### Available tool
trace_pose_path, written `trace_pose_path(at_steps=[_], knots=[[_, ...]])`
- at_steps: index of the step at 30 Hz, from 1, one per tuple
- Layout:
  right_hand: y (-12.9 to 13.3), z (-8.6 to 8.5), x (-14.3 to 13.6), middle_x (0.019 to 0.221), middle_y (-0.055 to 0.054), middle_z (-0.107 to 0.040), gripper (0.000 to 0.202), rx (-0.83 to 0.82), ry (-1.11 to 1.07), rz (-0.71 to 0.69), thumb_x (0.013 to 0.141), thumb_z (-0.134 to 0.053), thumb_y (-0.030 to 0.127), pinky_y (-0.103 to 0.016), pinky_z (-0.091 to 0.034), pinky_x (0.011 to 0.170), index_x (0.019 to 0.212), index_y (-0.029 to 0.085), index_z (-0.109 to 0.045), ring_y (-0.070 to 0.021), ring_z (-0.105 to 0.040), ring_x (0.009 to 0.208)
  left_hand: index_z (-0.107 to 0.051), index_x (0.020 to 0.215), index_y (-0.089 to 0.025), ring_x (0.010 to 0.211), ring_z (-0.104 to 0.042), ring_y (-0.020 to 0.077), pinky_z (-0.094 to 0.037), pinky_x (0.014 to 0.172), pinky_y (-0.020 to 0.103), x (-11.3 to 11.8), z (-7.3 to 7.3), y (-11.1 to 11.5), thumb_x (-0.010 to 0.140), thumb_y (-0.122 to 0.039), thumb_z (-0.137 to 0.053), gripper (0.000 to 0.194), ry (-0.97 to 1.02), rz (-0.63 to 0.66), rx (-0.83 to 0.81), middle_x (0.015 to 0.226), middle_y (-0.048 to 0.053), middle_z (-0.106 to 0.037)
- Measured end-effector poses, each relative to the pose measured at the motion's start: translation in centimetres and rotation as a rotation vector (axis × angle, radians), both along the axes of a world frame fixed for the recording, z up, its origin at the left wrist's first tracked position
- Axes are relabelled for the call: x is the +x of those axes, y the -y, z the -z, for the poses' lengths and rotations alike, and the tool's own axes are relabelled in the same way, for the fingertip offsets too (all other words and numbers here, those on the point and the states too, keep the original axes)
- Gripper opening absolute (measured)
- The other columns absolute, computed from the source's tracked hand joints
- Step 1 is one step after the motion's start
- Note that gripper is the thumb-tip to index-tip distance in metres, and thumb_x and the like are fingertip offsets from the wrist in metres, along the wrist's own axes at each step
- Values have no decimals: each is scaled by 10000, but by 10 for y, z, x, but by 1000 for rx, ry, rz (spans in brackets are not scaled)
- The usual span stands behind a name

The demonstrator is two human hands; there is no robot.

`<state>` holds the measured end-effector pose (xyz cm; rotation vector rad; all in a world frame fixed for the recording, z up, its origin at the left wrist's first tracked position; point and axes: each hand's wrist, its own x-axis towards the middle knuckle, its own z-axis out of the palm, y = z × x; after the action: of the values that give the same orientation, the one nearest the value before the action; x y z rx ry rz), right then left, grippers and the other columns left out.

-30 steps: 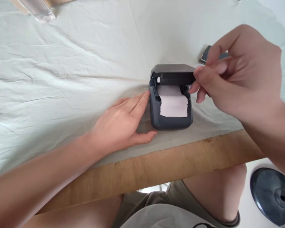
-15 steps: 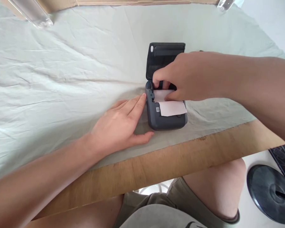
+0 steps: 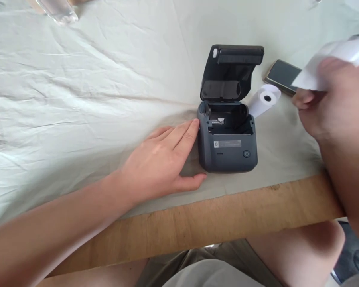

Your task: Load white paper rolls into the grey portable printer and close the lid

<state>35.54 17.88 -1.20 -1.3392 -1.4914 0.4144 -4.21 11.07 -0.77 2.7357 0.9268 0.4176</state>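
A dark label printer (image 3: 227, 153) stands on the cloth with its lid (image 3: 231, 75) swung up and its paper bay bare. My left hand (image 3: 164, 159) lies flat along the printer's left side, fingertips touching it and thumb stretched out near its front corner. At the right, my right hand (image 3: 338, 95) is blurred by motion and grips white paper (image 3: 314, 73), whose loose end hangs out toward the left; whether a roll is within the grip I cannot make out. Another white paper roll (image 3: 261, 103) with a black core lies just right of the printer.
Behind the paper roll lies a dark phone (image 3: 284, 75). A clear plastic leg (image 3: 60, 12) stands at the far left. The wrinkled pale cloth (image 3: 92, 79) ends at the wooden table edge (image 3: 179, 229) in front of my lap.
My right hand has come out of the printer's bay and moved right, taking the white paper with it. My left hand stays against the printer's side. The camera view has shifted.
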Motion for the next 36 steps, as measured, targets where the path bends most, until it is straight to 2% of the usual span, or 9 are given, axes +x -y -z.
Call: trace_pose_path(at_steps=[6,9,12,17,22,25,27,32,36], knots=[[17,13,-21,587,16,-512,396,-51,137,132,943,-822,431,-333,-370,470,757,259,-517,-129,-484,482,-318,1785,-50,1535,-665,398,-536,1321,518,-1,0,1,1042,-520,-690,955,-27,-4,9,1738,261,-588],[20,11,-18,792,-11,-667,325,-42,221,120,904,-874,371,-330,-469,629,951,244,-579,-133,-593,673,-330,1770,-20,1546,-657,390,-523,1332,507,-2,0,1,1064,-532,-660,932,-23,-1,32,1729,269,-595],[20,14,-16,1034,-46,-754,462,-83,300,80,859,-897,326,-344,-522,742,1214,248,-612,-143,-646,813,-317,1783,-39,1545,-657,391,-516,1336,509,-3,1,1,1063,-554,-659,949,-27,-5,17,1742,257,-585],[34,4,-30,1302,-112,-754,496,15,401,86,812,-759,213,-453,-584,1013,1289,271,-636,-251,-719,1204,-328,1777,-28,1553,-652,388,-515,1335,498,-3,0,0,1072,-578,-635,945,-40,-11,7,1745,257,-584],[58,-14,-54,1099,-78,-737,353,253,607,-8,914,-691,335,-483,-597,851,1266,306,-698,-240,-696,902,-318,1781,-30,1573,-635,386,-506,1342,507,-2,-2,0,1069,-548,-640,938,-43,-4,0,1754,261,-574],[61,-12,-60,1290,-103,-749,450,175,703,-63,947,-759,384,-510,-645,936,1384,305,-682,-282,-744,1110,-314,1787,-45,1588,-620,393,-497,1347,514,-1,-3,0,1055,-539,-657,948,-64,-14,-8,1775,250,-553],[58,-7,-61,1399,-123,-714,519,88,679,-91,953,-779,388,-442,-641,833,1444,301,-639,-275,-737,1162,-317,1788,-54,1600,-609,389,-486,1354,504,0,-4,0,1056,-546,-654,944,-79,-26,-14,1788,239,-541],[52,5,-63,1173,-51,-726,554,-70,367,-269,959,-710,301,-319,-554,692,1483,311,-531,-160,-673,896,-320,1784,-34,1591,-617,395,-491,1350,503,1,-4,0,1048,-537,-660,954,-76,-27,-21,1768,258,-555],[53,2,-65,1149,-37,-739,471,-94,356,-307,901,-683,212,-303,-517,656,1361,300,-633,-132,-594,794,-310,1791,-45,1604,-602,398,-488,1354,518,0,-5,0,1048,-532,-654,952,-82,-32,-35,1783,245,-542]])
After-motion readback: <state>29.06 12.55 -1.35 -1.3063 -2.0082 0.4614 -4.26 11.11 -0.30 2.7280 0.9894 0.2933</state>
